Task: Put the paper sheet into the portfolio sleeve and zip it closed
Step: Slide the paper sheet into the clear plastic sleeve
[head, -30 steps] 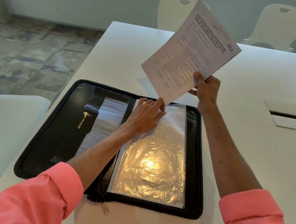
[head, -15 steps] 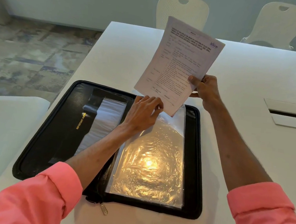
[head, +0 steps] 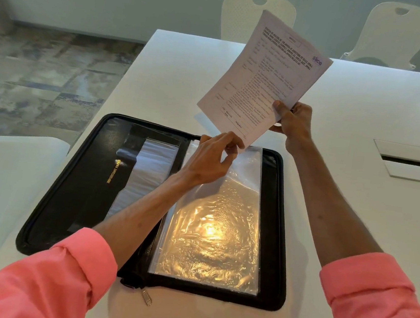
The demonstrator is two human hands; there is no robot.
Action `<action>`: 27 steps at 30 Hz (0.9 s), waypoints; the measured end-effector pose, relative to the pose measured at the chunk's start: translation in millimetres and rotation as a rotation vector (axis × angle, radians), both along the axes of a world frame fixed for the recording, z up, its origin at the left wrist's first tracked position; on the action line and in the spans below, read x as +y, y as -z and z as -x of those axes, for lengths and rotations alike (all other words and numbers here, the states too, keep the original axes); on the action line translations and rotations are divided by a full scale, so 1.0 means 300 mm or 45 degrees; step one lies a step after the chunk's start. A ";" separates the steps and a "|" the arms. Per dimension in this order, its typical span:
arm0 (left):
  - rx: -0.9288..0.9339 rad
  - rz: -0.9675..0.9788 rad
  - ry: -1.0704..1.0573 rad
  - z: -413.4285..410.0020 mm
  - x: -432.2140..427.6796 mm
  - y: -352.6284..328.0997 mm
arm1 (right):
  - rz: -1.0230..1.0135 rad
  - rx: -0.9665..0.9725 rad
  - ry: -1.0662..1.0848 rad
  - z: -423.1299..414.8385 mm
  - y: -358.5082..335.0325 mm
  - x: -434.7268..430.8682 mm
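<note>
Your right hand (head: 293, 120) grips the printed white paper sheet (head: 265, 79); your left hand (head: 211, 159) pinches the clear plastic sleeve (head: 218, 223) of the open black zip portfolio (head: 89, 180).

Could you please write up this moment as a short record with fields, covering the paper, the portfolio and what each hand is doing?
paper sheet: printed, held in the air above the table, tilted, lowest corner at the sleeve's top edge
portfolio: black, lying open flat on the white table
clear sleeve: on the right half, glare on it
right hand: grips the sheet's right edge
left hand: pinches at the sleeve's top opening
zipper pull: at the near edge, unzipped
</note>
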State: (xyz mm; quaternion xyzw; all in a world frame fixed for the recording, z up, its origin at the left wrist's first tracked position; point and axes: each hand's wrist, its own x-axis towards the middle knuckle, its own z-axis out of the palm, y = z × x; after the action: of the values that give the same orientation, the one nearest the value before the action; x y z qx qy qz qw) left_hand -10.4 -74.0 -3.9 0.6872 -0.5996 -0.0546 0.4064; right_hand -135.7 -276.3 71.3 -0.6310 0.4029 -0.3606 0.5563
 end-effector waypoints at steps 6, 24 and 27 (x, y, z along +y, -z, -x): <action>0.004 0.041 -0.055 0.009 -0.015 0.016 | 0.001 0.035 -0.051 0.006 -0.002 0.003; -0.289 -0.221 -0.137 -0.100 -0.005 0.047 | 0.045 0.208 -0.353 0.063 0.018 -0.058; -0.360 -0.225 -0.172 -0.152 0.003 0.041 | 0.043 0.237 -0.355 0.080 0.020 -0.086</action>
State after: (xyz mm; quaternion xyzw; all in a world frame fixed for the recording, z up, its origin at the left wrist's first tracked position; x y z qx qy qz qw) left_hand 35.1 -73.0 -16.3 0.7600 -0.5959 0.0174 0.2589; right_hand -159.7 -302.2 65.4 -0.7206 0.3550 -0.2266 0.5507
